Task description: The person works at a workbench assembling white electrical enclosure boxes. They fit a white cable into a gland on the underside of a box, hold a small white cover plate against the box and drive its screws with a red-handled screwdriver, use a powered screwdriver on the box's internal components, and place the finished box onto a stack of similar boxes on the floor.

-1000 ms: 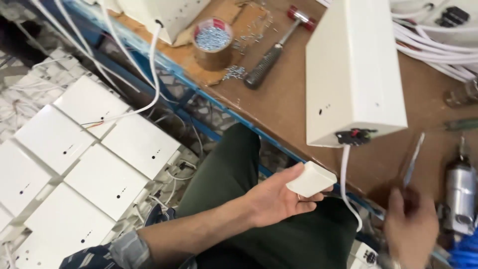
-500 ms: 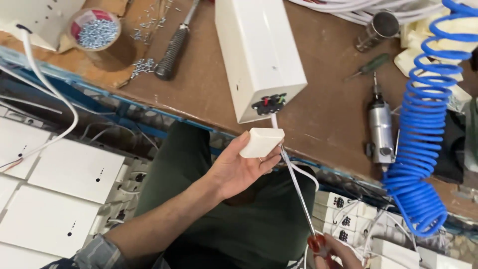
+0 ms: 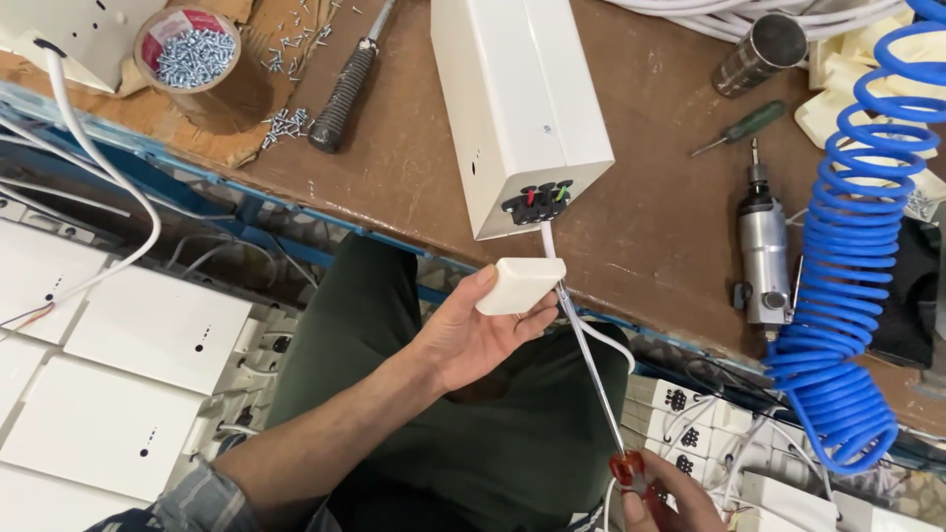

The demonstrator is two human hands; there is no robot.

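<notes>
Left hand [image 3: 471,335] up at the counter's [image 3: 670,217] edge, fingers [image 3: 512,325] and thumb clamped on a small white plastic cover [image 3: 520,285], held just below the terminal end of the long white metal box [image 3: 517,103]. Box lay flat on the brown counter, black terminal block [image 3: 537,202] with red and green tabs facing the person, white cable [image 3: 581,335] dropping out beneath it. Right hand [image 3: 662,498] low at the frame's bottom, fingers closed round the red handle of a screwdriver [image 3: 601,394], long shaft angled up so the tip sat touching or just behind the cover; hard to tell which.

Cover looked light, hollow, stiff and smooth, likely slippery on the flat faces; best pinched across its narrow edges, as gripped here. Thin plastic, probably easy to crack if squeezed or levered. Box judged heavier and rigid, sheet metal, steady under its own weight.

Counted: one cover in hand, one full box plus a corner of a second [image 3: 69,39] at upper left. One tape roll [image 3: 192,54] filled with screws, more scattered beside it. One black-handled tool [image 3: 345,84], one small green screwdriver [image 3: 739,128], one air driver [image 3: 764,246], one blue coiled hose [image 3: 847,286], one metal cylinder [image 3: 759,51]. White panels [image 3: 158,325] stacked below left, at least five showing.
</notes>
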